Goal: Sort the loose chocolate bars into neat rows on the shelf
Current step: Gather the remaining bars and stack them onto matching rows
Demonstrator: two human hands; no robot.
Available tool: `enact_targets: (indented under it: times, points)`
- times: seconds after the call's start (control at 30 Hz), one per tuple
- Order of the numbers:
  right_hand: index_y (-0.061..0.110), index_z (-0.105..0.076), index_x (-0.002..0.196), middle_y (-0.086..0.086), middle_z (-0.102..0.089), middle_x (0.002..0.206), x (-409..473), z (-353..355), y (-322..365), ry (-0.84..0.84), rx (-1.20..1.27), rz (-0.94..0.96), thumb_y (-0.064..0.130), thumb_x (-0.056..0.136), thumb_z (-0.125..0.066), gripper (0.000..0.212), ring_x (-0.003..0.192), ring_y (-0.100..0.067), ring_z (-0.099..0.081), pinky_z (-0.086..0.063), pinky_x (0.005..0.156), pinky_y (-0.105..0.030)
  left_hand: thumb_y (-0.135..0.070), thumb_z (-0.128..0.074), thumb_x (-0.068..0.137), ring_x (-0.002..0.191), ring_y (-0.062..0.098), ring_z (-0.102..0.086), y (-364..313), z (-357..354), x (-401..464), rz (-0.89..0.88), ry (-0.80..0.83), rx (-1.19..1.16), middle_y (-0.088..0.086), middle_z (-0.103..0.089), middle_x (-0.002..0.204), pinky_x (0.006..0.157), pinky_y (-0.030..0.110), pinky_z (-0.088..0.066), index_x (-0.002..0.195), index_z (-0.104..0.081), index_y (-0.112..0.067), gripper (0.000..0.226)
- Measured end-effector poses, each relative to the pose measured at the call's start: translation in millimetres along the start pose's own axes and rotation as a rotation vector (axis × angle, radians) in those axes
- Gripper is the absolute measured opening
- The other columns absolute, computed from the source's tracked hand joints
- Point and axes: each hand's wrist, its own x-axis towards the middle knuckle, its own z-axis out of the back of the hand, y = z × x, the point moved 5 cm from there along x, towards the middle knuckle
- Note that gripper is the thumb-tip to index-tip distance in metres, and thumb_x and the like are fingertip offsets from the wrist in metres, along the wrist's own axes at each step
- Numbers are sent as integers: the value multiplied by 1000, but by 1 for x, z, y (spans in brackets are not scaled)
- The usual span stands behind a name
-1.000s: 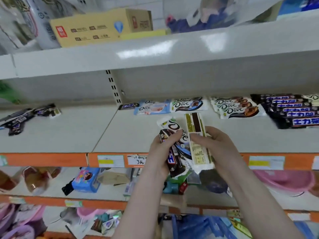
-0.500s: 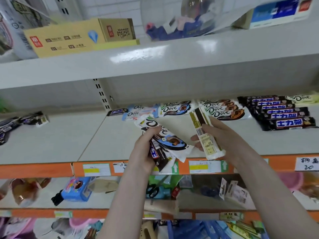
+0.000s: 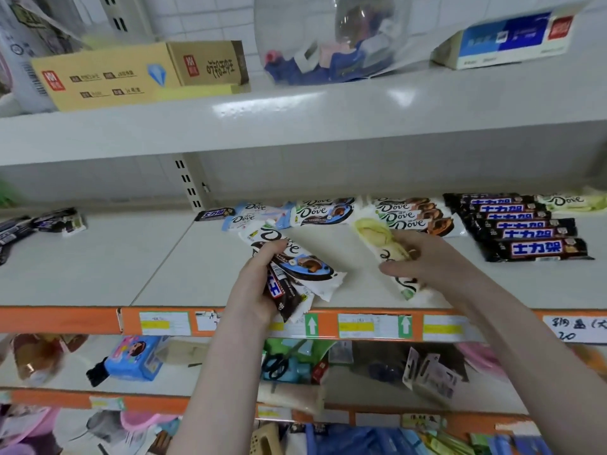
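My left hand (image 3: 259,284) grips a bunch of chocolate bars (image 3: 295,264) over the shelf's front: a white Dove bar with a blue picture and a dark Snickers bar. My right hand (image 3: 423,261) holds a single white-and-green Dove bar (image 3: 377,239), face up and angled toward the back of the grey shelf (image 3: 197,267). At the back lie rows of Dove bars (image 3: 414,213) and a row of dark Snickers bars (image 3: 525,224) to the right. A pale green Dove bar (image 3: 568,201) lies far right.
More dark bars (image 3: 42,223) lie loose at the shelf's far left. Above, a yellow carton (image 3: 131,73), a clear globe (image 3: 331,37) and a blue box (image 3: 512,37) stand on the upper shelf. Orange price rails (image 3: 98,321) edge the shelves; assorted goods fill those below.
My right hand has turned its bar from label-back to face-up and moved it right and back toward the Dove rows. The left hand's bunch has lowered toward the shelf front.
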Motion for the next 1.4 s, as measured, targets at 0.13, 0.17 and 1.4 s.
enact_targets:
  times: [0.13,0.17,1.4]
  points:
    - [16,-70,94,0,-68,80,-5,20,-4,-65,-99,106,17,72,-76,22,71,-15,-59,-41,60,-23,-20,-62,83,54,19,-67,12,-11,4,4,-5,16,7,-72,68,46,21,-51,81,-67,-10,11]
    - [17,-70,90,1,-68,77,-5,24,-8,-82,-75,105,16,72,-75,19,68,-13,-59,-42,60,-23,-20,-62,83,54,19,-67,14,-13,4,6,-9,20,7,-72,68,46,21,-51,81,-67,-10,11]
    - [20,-56,75,-3,-62,89,-30,289,-138,-449,523,21,-1,80,-64,23,75,-16,-66,-57,55,-22,-23,-65,79,55,22,-67,143,-246,2,33,84,81,10,-71,69,50,25,-54,84,-66,-7,17]
